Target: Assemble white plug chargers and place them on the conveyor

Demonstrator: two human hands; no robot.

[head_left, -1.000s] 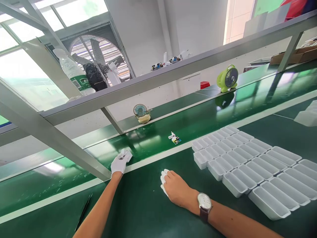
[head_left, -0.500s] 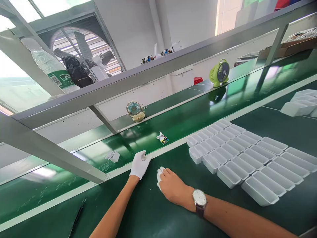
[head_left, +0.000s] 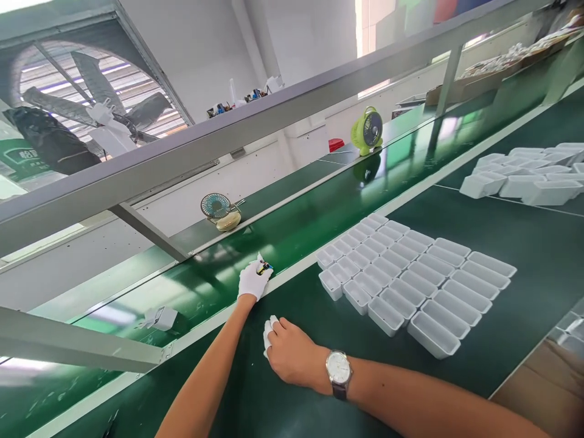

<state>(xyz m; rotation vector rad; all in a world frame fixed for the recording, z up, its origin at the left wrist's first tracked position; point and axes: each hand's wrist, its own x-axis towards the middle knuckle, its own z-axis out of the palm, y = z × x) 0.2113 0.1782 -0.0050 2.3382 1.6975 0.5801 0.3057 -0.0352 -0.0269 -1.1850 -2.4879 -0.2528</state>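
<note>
My left hand, in a white glove, reaches over the belt's near edge with its fingers closed around a small circuit board. A white part attached to the board shows above the fingers, partly hidden by the glove. My right hand wears white finger covers and a wristwatch. It lies on the dark green table with its fingers curled together, and nothing shows in them. To its right stand rows of open white plastic boxes.
A green conveyor belt runs behind the table. On it lies a white piece at left. Small fans, one beige and one lime green, stand beyond. More white boxes are heaped at right. A slanted metal post rises at left.
My left hand has moved forward onto the belt and taken hold of the circuit board. My right hand stays curled on the table. The view has swung to the right.
</note>
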